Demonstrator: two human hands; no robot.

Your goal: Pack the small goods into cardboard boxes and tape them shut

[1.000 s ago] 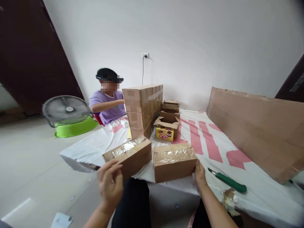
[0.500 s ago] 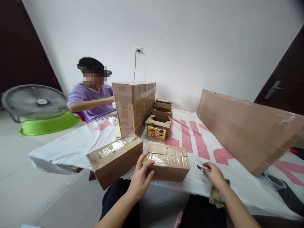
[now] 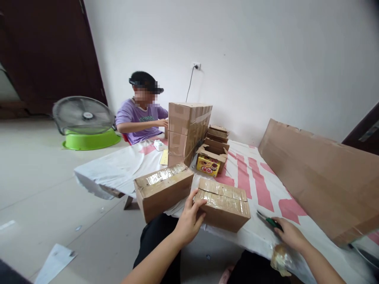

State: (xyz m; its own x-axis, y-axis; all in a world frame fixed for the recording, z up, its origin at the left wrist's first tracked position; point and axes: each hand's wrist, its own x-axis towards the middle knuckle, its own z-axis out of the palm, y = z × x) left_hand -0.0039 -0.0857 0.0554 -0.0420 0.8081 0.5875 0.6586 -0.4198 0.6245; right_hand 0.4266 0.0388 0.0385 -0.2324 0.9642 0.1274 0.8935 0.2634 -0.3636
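My left hand holds the left end of a taped cardboard box at the table's front edge, fingers on top and thumb against the front side. Clear, wrinkled tape covers the box's top. To the right of the box, my right hand is closed on the rear of a green-handled knife. Its dark blade points left toward the box, low over the cloth. A second taped box stands angled just left of the first, jutting over the table edge.
Stacked cartons stand behind the boxes, beside open cartons and a yellow printed pack. A large cardboard sheet rises at right. Across the table sits a person in purple. A fan stands left.
The view has swung left, shifting everything rightward. My right hand has drawn back from the box, and more of the green handle shows. My left hand stays on the box.
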